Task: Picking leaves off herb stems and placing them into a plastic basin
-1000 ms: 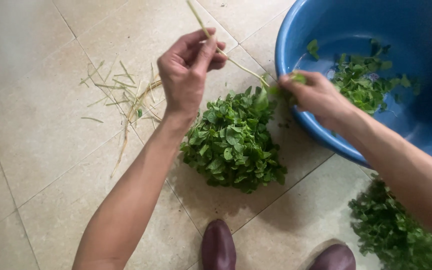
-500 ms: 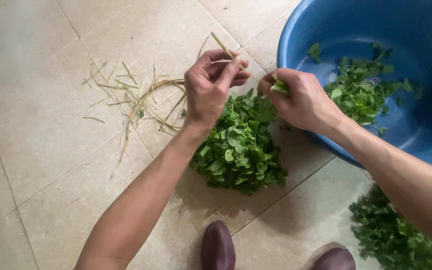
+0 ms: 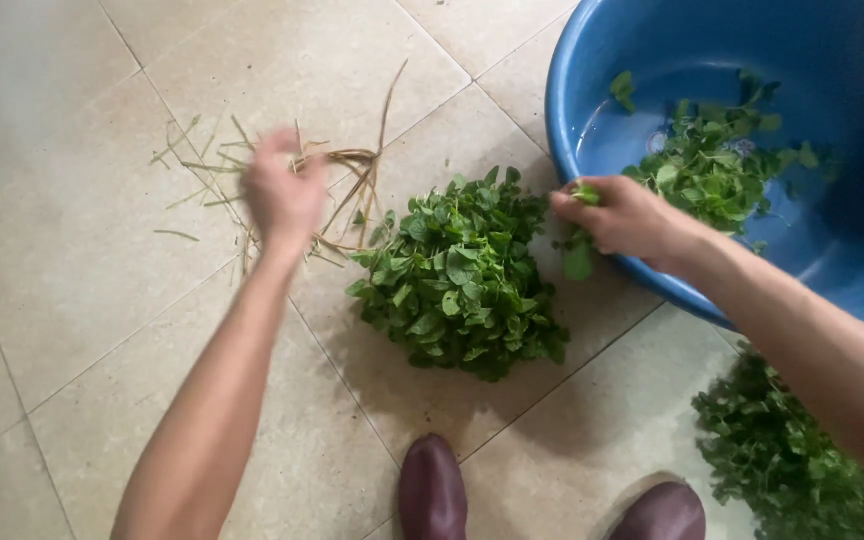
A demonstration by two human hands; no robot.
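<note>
My right hand (image 3: 627, 215) pinches a small tuft of green leaves (image 3: 582, 195) at the rim of the blue basin (image 3: 567, 100). My left hand (image 3: 284, 190) is blurred over the bare stems (image 3: 347, 175) on the tiled floor (image 3: 72, 250); whether its fingers grip anything I cannot tell. I judge this is the stripping step: leaves belong in the basin, stems on the floor. The next move calls for a fresh sprig from the leaf pile (image 3: 462, 275).

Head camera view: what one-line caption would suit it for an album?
Left hand blurred over bare stalks, right hand pinching green leaves at blue basin rim, leafy heap between.
</note>
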